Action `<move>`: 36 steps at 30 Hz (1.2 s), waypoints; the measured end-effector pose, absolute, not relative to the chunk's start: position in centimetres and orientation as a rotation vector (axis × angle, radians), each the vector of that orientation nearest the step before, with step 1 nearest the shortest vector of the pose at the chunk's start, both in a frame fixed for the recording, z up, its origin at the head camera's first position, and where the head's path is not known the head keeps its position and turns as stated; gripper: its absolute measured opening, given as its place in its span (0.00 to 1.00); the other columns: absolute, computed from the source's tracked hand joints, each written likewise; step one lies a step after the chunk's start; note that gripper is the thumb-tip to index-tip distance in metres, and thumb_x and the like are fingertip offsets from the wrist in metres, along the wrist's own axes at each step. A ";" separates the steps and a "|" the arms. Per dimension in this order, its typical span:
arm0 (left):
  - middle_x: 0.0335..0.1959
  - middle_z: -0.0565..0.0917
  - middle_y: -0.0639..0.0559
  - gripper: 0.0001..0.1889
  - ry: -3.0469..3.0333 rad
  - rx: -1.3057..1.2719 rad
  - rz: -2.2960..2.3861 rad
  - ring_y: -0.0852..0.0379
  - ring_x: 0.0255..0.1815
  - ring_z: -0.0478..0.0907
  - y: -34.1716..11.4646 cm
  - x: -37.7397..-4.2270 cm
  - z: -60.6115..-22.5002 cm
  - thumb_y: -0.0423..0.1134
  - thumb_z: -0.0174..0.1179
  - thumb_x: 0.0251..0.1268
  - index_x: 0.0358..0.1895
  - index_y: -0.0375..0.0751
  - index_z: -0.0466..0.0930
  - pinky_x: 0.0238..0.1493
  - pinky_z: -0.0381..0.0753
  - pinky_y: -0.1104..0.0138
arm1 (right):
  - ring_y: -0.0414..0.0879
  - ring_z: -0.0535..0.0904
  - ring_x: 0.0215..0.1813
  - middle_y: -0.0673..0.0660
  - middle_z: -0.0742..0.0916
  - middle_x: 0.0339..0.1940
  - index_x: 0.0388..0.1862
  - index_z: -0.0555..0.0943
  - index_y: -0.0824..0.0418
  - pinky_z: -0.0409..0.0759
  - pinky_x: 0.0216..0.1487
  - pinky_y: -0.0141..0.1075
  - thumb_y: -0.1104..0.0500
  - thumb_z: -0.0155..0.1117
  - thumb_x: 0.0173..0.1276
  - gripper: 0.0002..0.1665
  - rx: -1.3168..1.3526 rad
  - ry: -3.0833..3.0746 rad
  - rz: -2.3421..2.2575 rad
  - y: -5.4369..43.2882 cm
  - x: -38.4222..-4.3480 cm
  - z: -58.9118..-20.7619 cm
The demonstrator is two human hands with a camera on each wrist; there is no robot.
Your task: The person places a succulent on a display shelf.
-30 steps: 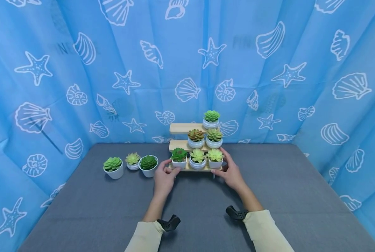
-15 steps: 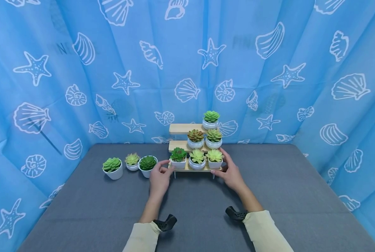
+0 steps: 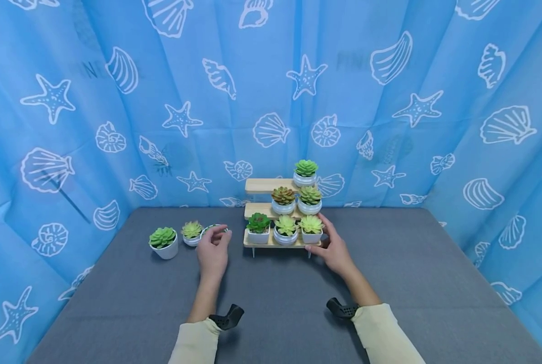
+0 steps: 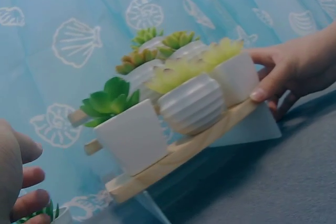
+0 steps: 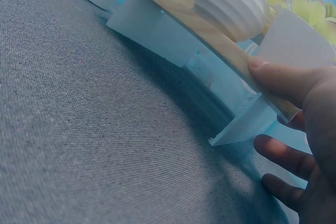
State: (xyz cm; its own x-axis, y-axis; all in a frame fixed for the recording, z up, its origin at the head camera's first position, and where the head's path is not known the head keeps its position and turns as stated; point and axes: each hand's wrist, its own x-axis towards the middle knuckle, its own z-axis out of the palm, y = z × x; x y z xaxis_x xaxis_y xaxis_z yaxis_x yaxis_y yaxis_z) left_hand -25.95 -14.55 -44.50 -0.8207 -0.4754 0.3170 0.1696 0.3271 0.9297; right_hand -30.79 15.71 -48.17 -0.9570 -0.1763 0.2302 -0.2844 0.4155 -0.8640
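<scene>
A three-tier wooden plant stand (image 3: 261, 210) on clear legs bears several potted succulents. Its bottom board carries a dark green succulent in a square pot (image 3: 258, 228) and two pale yellow-green ones. At the right end of that board, my right hand (image 3: 334, 252) pinches the wood, thumb on the front edge and a finger below it in the right wrist view. My left hand (image 3: 213, 253) is over a round white pot (image 3: 206, 230) left of the stand, hiding most of it. In the left wrist view its fingers (image 4: 30, 177) are loosely bent and spread, with nothing gripped.
Left of my left hand stand a small pale succulent (image 3: 191, 232) and a green succulent in a white pot (image 3: 164, 242). A grey cloth (image 3: 280, 313) covers the table. Behind it hangs a blue shell-print curtain (image 3: 271, 91).
My left hand has let go of the bottom board's left end and moved left over the round white pot. My right hand has stayed at the stand's right end.
</scene>
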 end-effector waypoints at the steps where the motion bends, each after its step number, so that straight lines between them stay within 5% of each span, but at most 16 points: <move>1: 0.36 0.84 0.44 0.10 -2.030 0.274 -1.516 0.52 0.34 0.78 -14.7 -25.9 -44.4 0.34 0.64 0.63 0.46 0.36 0.84 0.36 0.74 0.64 | 0.51 0.77 0.36 0.68 0.75 0.63 0.79 0.51 0.46 0.77 0.36 0.41 0.58 0.75 0.59 0.56 0.416 -2.555 1.593 15.7 -30.8 -48.2; 19: 0.46 0.75 0.38 0.22 -1.792 0.496 -1.449 0.44 0.44 0.74 -16.3 -25.7 -45.7 0.36 0.70 0.56 0.53 0.35 0.77 0.46 0.69 0.59 | 0.51 0.77 0.36 0.67 0.76 0.62 0.79 0.51 0.46 0.76 0.36 0.41 0.58 0.75 0.59 0.57 0.404 -2.560 1.577 15.6 -30.7 -48.0; 36: 0.53 0.72 0.39 0.23 -1.882 0.502 -1.367 0.41 0.57 0.67 -16.2 -25.9 -46.6 0.37 0.75 0.51 0.51 0.37 0.79 0.58 0.64 0.48 | 0.50 0.77 0.35 0.66 0.76 0.61 0.79 0.51 0.45 0.76 0.35 0.40 0.57 0.75 0.59 0.57 0.393 -2.572 1.586 15.6 -30.7 -48.0</move>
State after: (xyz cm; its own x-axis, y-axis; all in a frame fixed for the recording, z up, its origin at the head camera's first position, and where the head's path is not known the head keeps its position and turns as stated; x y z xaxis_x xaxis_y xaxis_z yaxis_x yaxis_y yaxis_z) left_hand -25.86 -16.22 -46.56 -0.6469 -0.6842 0.3368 0.1090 0.3542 0.9288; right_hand -30.72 15.64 -47.95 -0.9622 -0.1682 0.2141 -0.2668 0.4261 -0.8645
